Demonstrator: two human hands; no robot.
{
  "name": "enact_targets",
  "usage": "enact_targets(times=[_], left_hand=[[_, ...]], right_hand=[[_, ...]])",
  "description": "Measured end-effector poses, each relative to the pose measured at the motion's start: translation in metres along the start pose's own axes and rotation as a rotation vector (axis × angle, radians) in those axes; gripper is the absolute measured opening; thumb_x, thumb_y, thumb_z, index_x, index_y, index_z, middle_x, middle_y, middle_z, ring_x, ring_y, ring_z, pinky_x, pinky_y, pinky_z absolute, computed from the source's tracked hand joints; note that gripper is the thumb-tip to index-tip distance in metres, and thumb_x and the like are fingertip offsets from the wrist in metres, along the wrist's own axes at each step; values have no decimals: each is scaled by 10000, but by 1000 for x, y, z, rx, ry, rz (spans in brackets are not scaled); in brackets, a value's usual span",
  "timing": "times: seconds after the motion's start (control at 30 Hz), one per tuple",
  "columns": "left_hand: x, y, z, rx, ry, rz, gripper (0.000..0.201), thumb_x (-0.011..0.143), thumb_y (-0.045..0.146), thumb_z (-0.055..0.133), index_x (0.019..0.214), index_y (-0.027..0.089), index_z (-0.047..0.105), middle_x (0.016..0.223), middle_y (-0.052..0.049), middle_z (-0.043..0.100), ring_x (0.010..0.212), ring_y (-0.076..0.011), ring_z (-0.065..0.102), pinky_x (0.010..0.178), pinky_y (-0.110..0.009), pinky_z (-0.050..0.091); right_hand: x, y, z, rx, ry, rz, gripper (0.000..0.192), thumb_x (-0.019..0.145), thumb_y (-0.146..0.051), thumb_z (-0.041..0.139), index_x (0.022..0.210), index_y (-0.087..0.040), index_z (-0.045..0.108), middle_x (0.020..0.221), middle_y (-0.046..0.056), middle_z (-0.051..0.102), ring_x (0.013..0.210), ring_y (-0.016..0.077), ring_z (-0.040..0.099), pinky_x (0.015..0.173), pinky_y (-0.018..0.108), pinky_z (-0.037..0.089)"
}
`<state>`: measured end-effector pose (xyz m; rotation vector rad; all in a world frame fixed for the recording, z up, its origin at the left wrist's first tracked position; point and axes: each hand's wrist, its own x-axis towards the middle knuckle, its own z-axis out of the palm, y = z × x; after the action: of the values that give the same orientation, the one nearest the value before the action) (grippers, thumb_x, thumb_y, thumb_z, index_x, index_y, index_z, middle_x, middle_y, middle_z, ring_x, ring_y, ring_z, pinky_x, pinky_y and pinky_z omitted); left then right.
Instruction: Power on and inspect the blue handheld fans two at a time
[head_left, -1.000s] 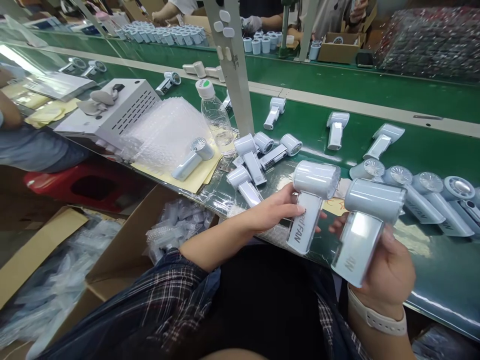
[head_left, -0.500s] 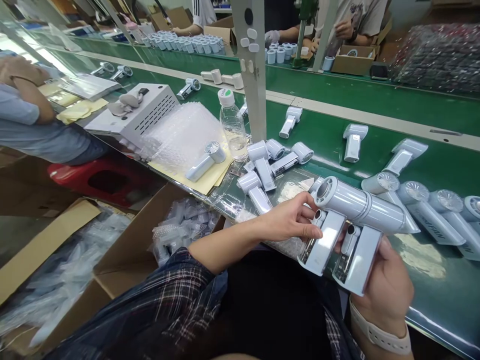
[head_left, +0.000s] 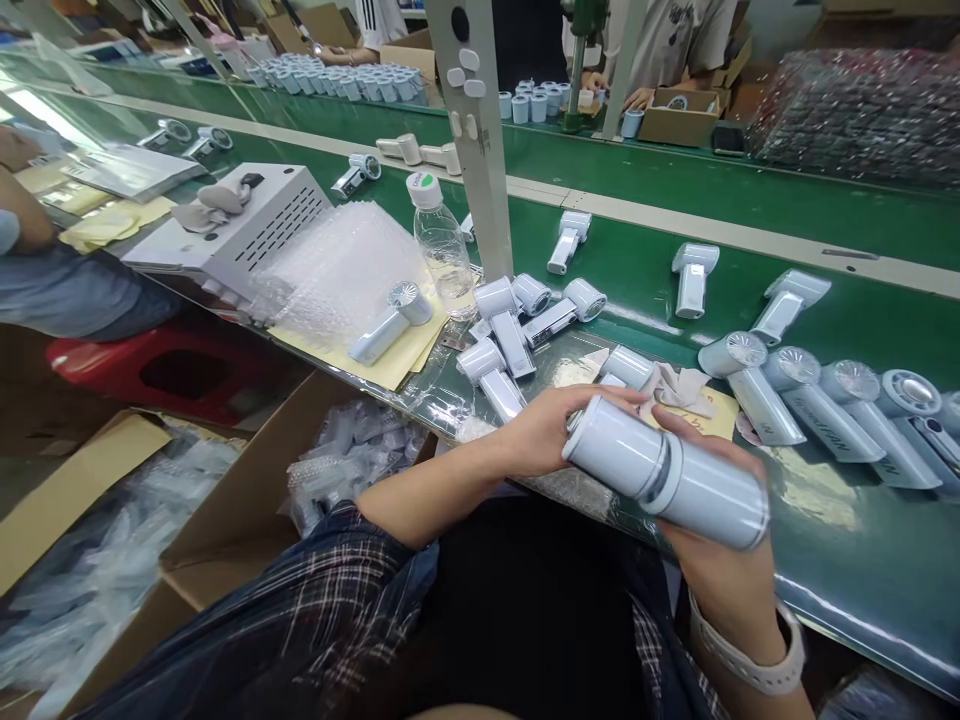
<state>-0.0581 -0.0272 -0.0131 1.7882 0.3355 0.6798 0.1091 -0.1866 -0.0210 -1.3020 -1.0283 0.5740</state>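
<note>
In the head view, low and right of centre, I have the left hand (head_left: 547, 432) gripping the left fan (head_left: 611, 445) and the right hand (head_left: 716, 572) wrapped round the right fan (head_left: 716, 495). Their barrels meet end to end, the shared long axis sloping down rightward; the handles are hidden. At lower left, a cardboard box (head_left: 217, 500) holds plastic-wrapped bundles (head_left: 337, 465); at upper right, a small carton (head_left: 675, 128) holds a round part (head_left: 677, 103).

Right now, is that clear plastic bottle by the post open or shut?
Shut: the bottle has a white cap sitting on its neck.
</note>
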Motion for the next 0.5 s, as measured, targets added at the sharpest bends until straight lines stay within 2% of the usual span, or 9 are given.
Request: enact_targets(times=[0.1, 0.2, 0.33, 0.5], left_hand=[[4, -10, -1, 198, 82, 367, 254, 1001, 341, 742, 1227, 233, 787, 1540, -146, 693, 1552, -320, 571, 1294, -512, 473], [6, -16, 0, 381, 209, 623, 237, 1059, 345, 675, 1239, 238, 786, 1449, -115, 757, 1558, -259, 566, 1291, -480, 504], [6, -16, 2, 508, 302, 783, 216, 1096, 321, 611, 1194, 244, 787, 1344, -71, 807, 1499, -210, 626, 1252, -426, 566], [5, -20, 2, 528, 315, 846, 221, 1100, 286, 586, 1223, 264, 767, 1353, -65, 800, 1518, -199, 602, 1269, -433, 543]], right_hand=[[4, -2, -5, -65, -76, -218, 598, 778, -177, 932, 1300, -266, 652, 1580, 136, 645, 1516, 365, 574, 1305, 646, 379], [6, 0, -8, -137, -95, -353, 635, 821, -165, 888, 1401, -272, 652, 1619, 118, 609, 1531, 339, 559, 1314, 599, 381], [6, 4, -13, -188, -125, -460, 656, 855, -170, 850, 1468, -291, 649, 1634, 98, 596, 1515, 333, 567, 1274, 575, 436], [3, 7, -17, -177, -136, -451, 624, 848, -225, 864, 1440, -297, 678, 1608, 102, 624, 1429, 357, 634, 1198, 595, 499]])
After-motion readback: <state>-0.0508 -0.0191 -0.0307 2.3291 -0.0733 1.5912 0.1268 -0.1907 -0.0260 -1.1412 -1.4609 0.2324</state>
